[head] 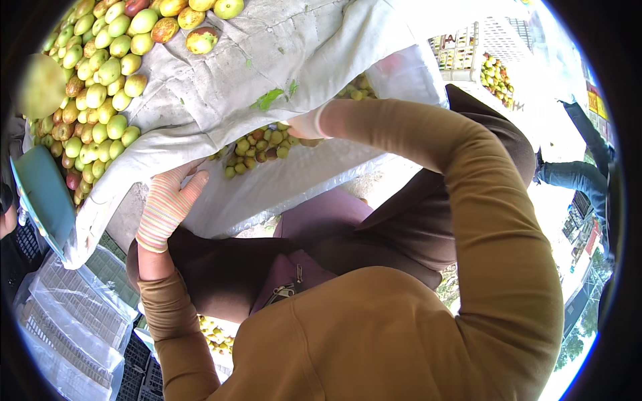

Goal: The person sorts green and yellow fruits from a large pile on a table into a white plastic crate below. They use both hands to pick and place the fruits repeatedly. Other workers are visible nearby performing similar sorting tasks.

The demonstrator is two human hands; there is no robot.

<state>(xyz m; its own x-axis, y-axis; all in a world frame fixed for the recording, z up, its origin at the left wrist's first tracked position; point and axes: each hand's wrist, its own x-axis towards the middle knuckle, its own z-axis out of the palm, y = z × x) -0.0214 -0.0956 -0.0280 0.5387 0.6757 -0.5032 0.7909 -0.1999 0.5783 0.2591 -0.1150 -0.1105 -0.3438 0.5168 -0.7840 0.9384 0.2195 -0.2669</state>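
Observation:
A pale cloth sheet (311, 45) hangs over the near edge of a surface, with a heap of green and brown jujubes (108, 70) on its left part. My left hand (168, 203), in a striped knit glove, reaches up to the cloth's hanging edge. Its thumb stands apart and its fingertips are partly hidden there. Below the cloth, more jujubes (258, 150) lie in a plastic-lined container (281, 183). My right hand (307, 125), in a pale glove, is over these lower jujubes. Cloth and glare obscure its fingers, so what it holds is unclear.
A blue plastic tray (42, 185) leans beside the heap at left. Plastic-covered crates (75, 321) stand lower left. A white crate (456, 52) and more jujubes (496, 80) are at upper right. Another person's legs (577, 178) show at the right edge.

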